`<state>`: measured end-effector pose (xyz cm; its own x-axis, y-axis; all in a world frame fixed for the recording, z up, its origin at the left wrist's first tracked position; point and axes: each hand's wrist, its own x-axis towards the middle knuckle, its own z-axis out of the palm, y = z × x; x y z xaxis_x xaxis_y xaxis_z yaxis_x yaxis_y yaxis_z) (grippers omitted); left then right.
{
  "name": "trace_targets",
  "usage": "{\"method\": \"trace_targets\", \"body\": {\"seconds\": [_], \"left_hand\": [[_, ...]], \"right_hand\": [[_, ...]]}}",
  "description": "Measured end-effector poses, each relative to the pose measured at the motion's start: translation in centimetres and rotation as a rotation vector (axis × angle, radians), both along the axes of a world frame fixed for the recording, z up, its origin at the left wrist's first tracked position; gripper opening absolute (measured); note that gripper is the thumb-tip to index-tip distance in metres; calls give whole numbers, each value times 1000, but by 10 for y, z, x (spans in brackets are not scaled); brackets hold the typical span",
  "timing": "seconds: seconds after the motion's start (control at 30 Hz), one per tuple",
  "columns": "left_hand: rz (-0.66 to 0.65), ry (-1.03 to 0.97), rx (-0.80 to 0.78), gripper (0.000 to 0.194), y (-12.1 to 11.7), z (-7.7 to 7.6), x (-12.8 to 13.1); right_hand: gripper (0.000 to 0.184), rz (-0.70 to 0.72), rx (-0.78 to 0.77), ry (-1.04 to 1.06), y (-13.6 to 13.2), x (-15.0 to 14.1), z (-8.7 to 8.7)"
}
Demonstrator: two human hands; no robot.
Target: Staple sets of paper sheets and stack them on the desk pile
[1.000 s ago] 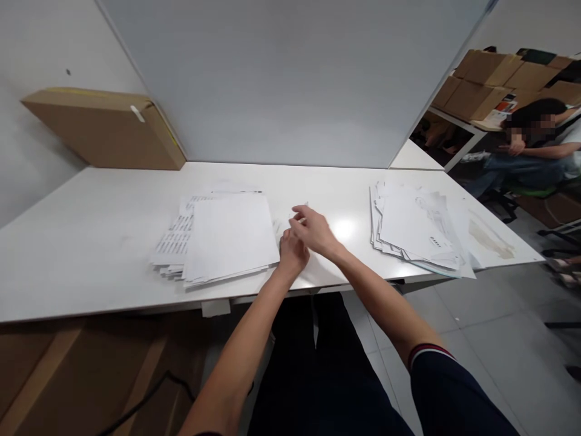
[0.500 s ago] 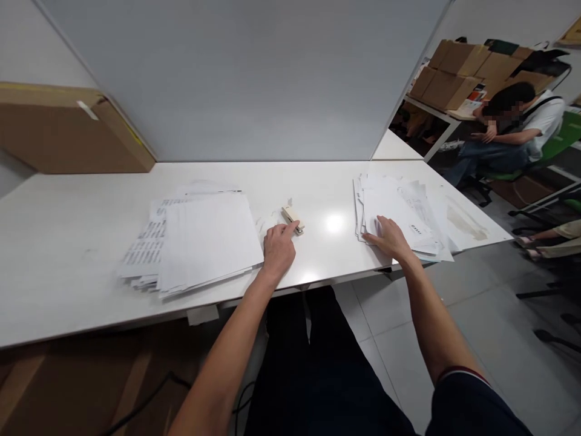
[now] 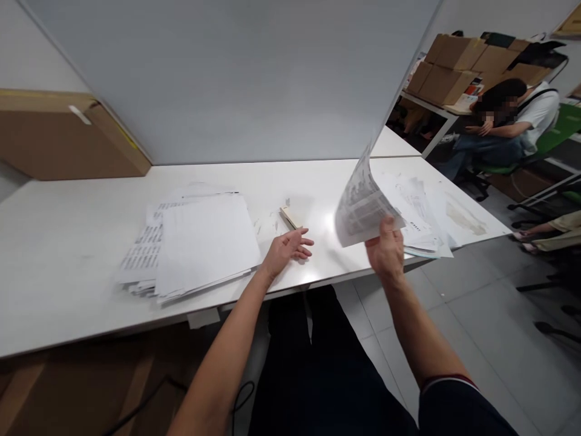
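My right hand (image 3: 387,248) pinches a printed sheet of paper (image 3: 361,203) by its lower edge and holds it lifted and curled above the right-hand pile of papers (image 3: 426,218). My left hand (image 3: 287,247) lies palm up on the white table (image 3: 68,266) with its fingers spread, holding nothing. Just beyond its fingertips lies a small beige stapler (image 3: 290,217). To the left of that hand sits a second, larger stack of papers (image 3: 200,242), its top sheet blank side up.
A grey partition panel (image 3: 236,79) stands along the table's back edge. A flat cardboard box (image 3: 68,136) leans at the back left. At the right, a seated person (image 3: 508,130) works at another desk beneath stacked cardboard boxes (image 3: 458,66).
My right hand went to the right pile and has lifted one sheet off it. My left hand let go of the stapler and turned palm up.
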<state>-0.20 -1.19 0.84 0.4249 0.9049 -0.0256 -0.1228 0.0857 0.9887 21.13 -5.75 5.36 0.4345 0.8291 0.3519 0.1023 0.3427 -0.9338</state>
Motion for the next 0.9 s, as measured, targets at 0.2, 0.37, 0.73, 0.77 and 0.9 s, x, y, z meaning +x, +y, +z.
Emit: {"method": "trace_targets", "body": {"seconds": [0.2, 0.37, 0.73, 0.77, 0.9], "left_hand": [[187, -399, -163, 59, 4, 7, -8], [355, -478, -114, 48, 6, 7, -7], [249, -394, -193, 51, 7, -1, -1], [254, -397, -198, 50, 7, -1, 0], [288, -397, -234, 48, 8, -1, 0]], "right_hand": [[56, 397, -283, 182, -20, -57, -16], [50, 299, -277, -308, 0, 4, -12], [37, -278, -848, -1322, 47, 97, -24], [37, -291, -834, -1333, 47, 96, -25], [38, -406, -756, -1317, 45, 93, -22]]}}
